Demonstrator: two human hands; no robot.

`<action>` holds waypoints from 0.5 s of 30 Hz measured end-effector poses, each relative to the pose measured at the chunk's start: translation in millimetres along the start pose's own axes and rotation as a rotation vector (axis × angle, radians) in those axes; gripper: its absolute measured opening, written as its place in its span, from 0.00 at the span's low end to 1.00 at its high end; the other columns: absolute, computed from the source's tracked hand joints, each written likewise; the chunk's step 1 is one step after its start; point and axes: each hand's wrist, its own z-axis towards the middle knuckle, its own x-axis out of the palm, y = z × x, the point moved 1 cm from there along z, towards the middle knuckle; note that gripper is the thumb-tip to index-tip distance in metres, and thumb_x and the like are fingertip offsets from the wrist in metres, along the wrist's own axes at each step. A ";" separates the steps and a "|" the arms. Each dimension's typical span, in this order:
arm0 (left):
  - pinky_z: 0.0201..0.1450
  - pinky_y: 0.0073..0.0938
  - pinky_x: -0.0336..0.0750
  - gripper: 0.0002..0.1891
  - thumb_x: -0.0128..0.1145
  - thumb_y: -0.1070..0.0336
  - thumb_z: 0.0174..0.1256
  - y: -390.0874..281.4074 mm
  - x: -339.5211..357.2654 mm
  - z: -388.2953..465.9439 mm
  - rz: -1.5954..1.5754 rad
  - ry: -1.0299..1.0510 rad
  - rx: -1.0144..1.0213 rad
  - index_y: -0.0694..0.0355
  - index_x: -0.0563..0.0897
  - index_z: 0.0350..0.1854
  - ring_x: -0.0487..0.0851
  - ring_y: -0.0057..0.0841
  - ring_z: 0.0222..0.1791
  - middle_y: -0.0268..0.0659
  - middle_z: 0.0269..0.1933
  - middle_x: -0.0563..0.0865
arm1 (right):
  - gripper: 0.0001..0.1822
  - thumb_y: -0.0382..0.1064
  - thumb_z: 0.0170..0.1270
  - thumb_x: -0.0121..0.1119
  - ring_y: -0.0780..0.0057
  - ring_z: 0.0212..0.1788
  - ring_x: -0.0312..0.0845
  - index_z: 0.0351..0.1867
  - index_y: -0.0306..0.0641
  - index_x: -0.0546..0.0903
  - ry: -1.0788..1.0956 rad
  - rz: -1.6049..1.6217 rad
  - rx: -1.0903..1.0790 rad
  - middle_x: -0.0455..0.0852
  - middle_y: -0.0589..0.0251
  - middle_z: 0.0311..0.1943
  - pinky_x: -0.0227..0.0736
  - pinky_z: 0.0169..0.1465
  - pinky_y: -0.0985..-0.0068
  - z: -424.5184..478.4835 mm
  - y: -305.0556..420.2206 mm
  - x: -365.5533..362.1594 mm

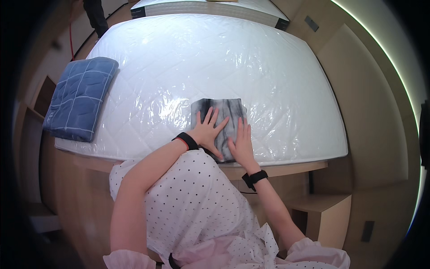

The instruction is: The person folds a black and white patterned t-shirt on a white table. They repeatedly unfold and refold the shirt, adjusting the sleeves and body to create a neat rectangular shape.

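A folded grey and black marbled cloth (223,107) lies flat near the front edge of a mattress wrapped in clear plastic (268,80). Across the cloth's left part rests my left hand (208,131), palm down, fingers spread. My right hand (242,144) lies flat along its right side, fingers pointing away from me. Neither hand is closed around anything. Parts of the cloth are hidden beneath both hands. On the mattress's left side sits a thick folded blue quilt (80,99) with a white grid pattern.
A second mattress (215,10) stands beyond the far edge. At the upper left, a person's dark-trousered leg (95,16) shows beside a red cord (71,40). A wooden bedside cabinet (331,215) stands at the lower right, near a padded wall panel (366,111).
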 end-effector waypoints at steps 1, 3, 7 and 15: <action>0.55 0.72 0.35 0.69 0.62 0.26 0.21 -2.0 -1.0 2.5 0.015 0.016 -0.013 0.56 0.41 0.68 0.36 0.60 0.66 0.65 0.65 0.40 | 0.38 0.40 0.56 0.51 0.45 0.66 0.40 0.63 0.25 0.47 0.002 -0.068 0.005 0.48 0.38 0.64 0.39 0.66 0.58 -2.4 2.9 1.6; 0.56 0.70 0.37 0.68 0.62 0.26 0.20 -5.5 -1.6 3.3 0.026 0.012 -0.031 0.54 0.44 0.68 0.37 0.60 0.66 0.62 0.66 0.40 | 0.45 0.45 0.52 0.55 0.44 0.66 0.40 0.64 0.26 0.44 0.002 -0.053 0.064 0.46 0.39 0.64 0.39 0.65 0.54 -8.4 6.3 2.3; 0.57 0.69 0.38 0.63 0.61 0.26 0.26 0.6 -0.6 0.0 0.007 -0.058 0.006 0.53 0.47 0.68 0.40 0.56 0.67 0.58 0.67 0.43 | 0.54 0.53 0.47 0.61 0.46 0.67 0.39 0.64 0.25 0.39 0.132 -0.003 0.105 0.44 0.40 0.65 0.37 0.63 0.48 -18.3 13.7 -14.9; 0.63 0.53 0.46 0.46 0.53 0.34 0.49 31.1 -14.2 -4.5 -0.337 0.054 0.039 0.60 0.55 0.65 0.50 0.46 0.67 0.57 0.65 0.52 | 0.55 0.53 0.48 0.62 0.52 0.66 0.48 0.63 0.24 0.38 0.222 0.099 0.146 0.52 0.41 0.63 0.30 0.65 0.51 -22.6 28.5 -14.2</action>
